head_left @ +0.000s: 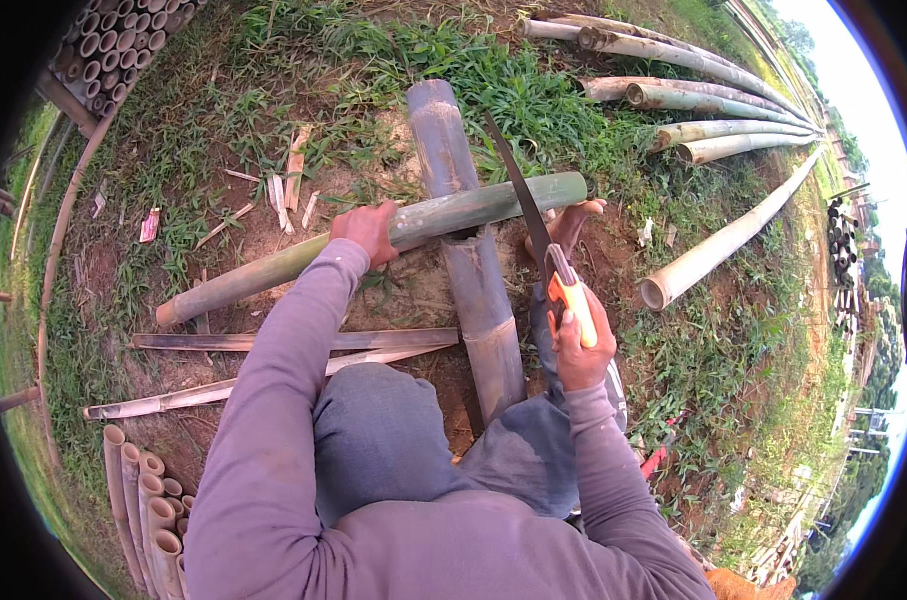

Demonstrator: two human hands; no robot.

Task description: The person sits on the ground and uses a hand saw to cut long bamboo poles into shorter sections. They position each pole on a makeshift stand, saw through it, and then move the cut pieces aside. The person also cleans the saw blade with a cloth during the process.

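Observation:
A green bamboo pole [484,203] lies across a thicker, greyish bamboo log [482,310] that rests lengthwise in front of me. My left hand [368,232] is closed over the pole, just left of where it crosses the log. In my right hand [584,345] is the orange handle of a hand saw [527,200]. Its long dark blade slants up and to the left, passing over the pole near the right end. Whether the teeth touch the bamboo, I cannot tell. My bare foot [566,226] shows beneath the pole's right end.
Split bamboo strips [294,340] lie left of the log. Cut bamboo tubes [154,510] stand bundled at lower left, and more are stacked [114,50] at upper left. Long bamboo poles [704,100] spread across the upper right; a single pole [729,240] lies nearer on the grass.

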